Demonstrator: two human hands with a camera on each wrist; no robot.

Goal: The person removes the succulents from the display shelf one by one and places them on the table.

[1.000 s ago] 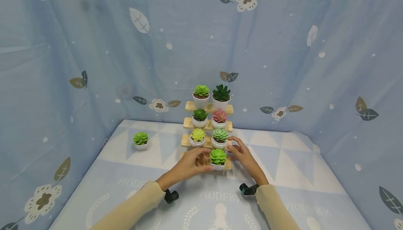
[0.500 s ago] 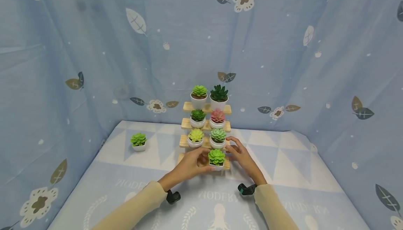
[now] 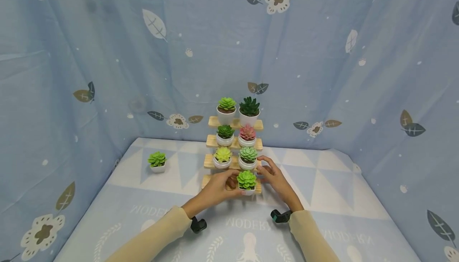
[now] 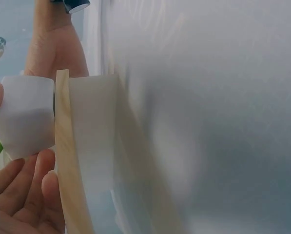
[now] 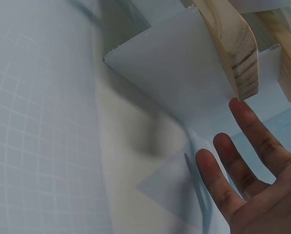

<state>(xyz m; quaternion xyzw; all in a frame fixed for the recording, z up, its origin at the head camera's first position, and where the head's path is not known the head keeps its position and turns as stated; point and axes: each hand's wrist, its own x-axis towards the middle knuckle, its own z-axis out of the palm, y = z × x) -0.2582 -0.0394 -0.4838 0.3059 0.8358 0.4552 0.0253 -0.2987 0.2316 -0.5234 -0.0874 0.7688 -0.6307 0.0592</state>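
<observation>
My left hand point(image 3: 219, 186) holds a bright green potted succulent point(image 3: 246, 179) at the right end of the lowest shelf of a stepped wooden plant stand point(image 3: 234, 162). In the left wrist view, thumb and fingers grip its white square pot point(image 4: 28, 114), whose base is right at the wooden board point(image 4: 65, 131). My right hand point(image 3: 274, 176) is beside the stand's right side with fingers extended. The right wrist view shows one fingertip right at a board's end point(image 5: 247, 80), and nothing is in that hand.
Higher shelves carry pairs of potted succulents, among them a pink one point(image 3: 248, 133), a yellow-green one point(image 3: 223, 155) and a tall dark green one point(image 3: 249, 106). Another small green potted succulent point(image 3: 157, 161) stands left on the patterned tabletop point(image 3: 172, 190). A blue printed curtain point(image 3: 201, 55) surrounds the table.
The head view has shifted slightly. My left hand and its succulent have sunk a touch at the lowest shelf. The right hand stays by the stand.
</observation>
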